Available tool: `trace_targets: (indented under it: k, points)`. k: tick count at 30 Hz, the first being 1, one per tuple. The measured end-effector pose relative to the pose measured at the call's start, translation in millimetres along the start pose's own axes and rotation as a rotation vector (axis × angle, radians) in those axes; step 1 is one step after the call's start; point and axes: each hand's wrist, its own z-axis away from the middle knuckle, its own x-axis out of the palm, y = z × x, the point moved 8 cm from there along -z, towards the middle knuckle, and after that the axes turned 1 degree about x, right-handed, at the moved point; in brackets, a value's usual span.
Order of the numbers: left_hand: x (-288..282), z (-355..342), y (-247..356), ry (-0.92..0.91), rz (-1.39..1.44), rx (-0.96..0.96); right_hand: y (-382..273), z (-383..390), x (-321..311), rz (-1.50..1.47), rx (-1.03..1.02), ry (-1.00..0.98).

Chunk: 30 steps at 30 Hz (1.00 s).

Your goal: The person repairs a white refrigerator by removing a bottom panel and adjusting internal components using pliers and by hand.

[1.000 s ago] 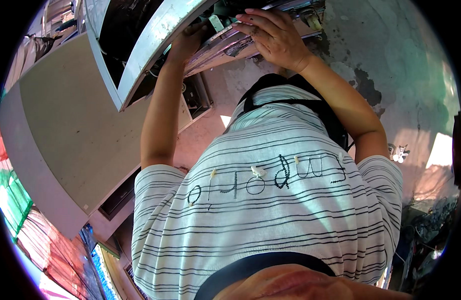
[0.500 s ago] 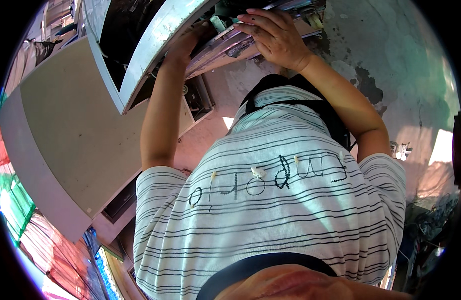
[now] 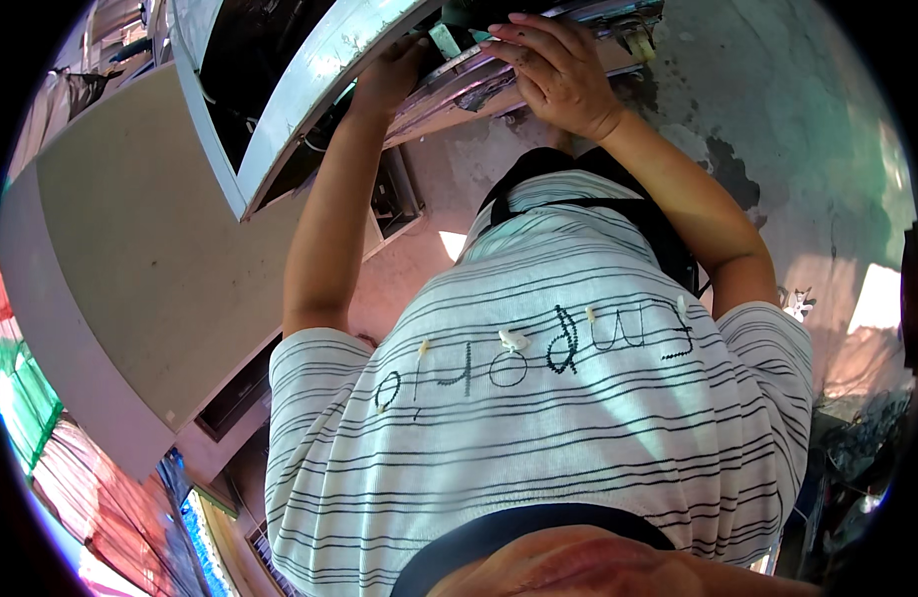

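A machine with a pale, worn frame (image 3: 309, 90) stands in front of me at the top of the view. My left hand (image 3: 392, 80) reaches in beneath that frame, and its fingers are lost in the dark inside. Close to it, a small pale green block (image 3: 445, 41) sits within the machine. Over the long metal rail (image 3: 449, 88) along the near edge lies my right hand (image 3: 566, 80), its fingers stretched out toward the block and slightly spread. No held thing shows in the right hand.
A wide beige tabletop (image 3: 160, 239) extends to my left. Behind the rail is the stained concrete floor (image 3: 777, 139), with a small white object (image 3: 799, 303) on it at the right. Dark bundled material (image 3: 857, 458) lies at the lower right.
My left hand has shifted a little to the right and up, deeper under the frame. The right hand has moved slightly right along the rail, its fingers still extended.
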Motion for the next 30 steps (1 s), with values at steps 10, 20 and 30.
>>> trace_targets:
  k: [10, 20, 30]
  points:
    - [8, 15, 19, -0.101, 0.352, -0.080, 1, 1, 1, 0.035, -0.002, 0.022]
    - [3, -5, -13, 0.048, -0.026, -0.046, 2, 2, 4, 0.021, -0.003, 0.023]
    - [3, -5, -19, -0.021, 0.250, -0.014, 2, 4, 4, 0.046, -0.013, 0.031]
